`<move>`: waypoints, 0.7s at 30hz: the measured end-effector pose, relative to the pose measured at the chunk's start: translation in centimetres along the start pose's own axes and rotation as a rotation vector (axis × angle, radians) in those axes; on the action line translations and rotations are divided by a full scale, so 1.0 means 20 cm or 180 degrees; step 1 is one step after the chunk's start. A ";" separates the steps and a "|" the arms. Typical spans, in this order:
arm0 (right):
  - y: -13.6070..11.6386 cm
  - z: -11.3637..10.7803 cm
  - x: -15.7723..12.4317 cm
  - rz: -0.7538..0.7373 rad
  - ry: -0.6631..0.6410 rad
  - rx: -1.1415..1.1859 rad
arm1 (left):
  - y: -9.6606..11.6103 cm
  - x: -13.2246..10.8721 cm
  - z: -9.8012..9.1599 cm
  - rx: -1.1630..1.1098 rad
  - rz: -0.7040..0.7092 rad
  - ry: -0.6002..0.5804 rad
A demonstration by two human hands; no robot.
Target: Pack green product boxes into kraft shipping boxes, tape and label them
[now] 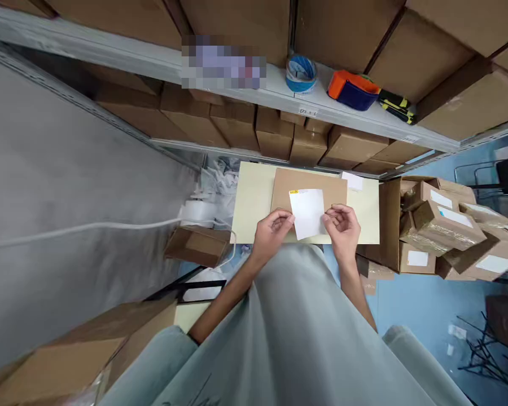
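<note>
A white paper sheet [308,214] with a small yellow mark at its top left corner is held up between my hands. My left hand [273,231] pinches its left edge between thumb and fingers. At the opposite edge my right hand [342,225] grips the sheet the same way. Behind and partly under the paper lies a flat brown cardboard box [279,183] on the pale yellow table [245,208]. A smaller white slip [352,181] rests at the box's upper right corner. The print on the sheet is too small to read.
A metal shelf [262,84] crosses ahead, carrying cartons, a blue tape roll [301,74], an orange and dark blue item [354,89] and black-yellow cutters [397,106]. To the right stands a large carton [389,225] filled with labelled parcels. A white cable [110,225] runs in from the left.
</note>
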State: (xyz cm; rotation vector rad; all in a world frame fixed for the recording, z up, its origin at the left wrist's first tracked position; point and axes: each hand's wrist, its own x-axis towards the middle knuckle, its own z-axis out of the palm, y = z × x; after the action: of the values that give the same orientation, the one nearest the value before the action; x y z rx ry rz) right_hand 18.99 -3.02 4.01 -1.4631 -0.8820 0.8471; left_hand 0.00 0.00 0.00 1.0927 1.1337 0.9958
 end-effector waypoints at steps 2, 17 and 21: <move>0.03 0.01 0.00 0.0022 0.0082 -0.0033 | 0.01 0.00 0.00 0.0102 0.0150 -0.0046; -0.02 -0.08 -0.01 -0.0031 0.0021 -0.0692 | 0.12 0.05 -0.03 0.0432 0.0712 -0.0411; -0.03 -0.14 0.03 0.0013 -0.0203 -0.0630 | 0.14 0.06 0.02 0.0452 0.0701 -0.0413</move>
State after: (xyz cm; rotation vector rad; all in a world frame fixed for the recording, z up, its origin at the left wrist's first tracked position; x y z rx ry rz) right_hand 21.78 -3.79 4.74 -1.6162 -1.0347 0.8319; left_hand 0.49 1.61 2.53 1.3996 1.0055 1.0092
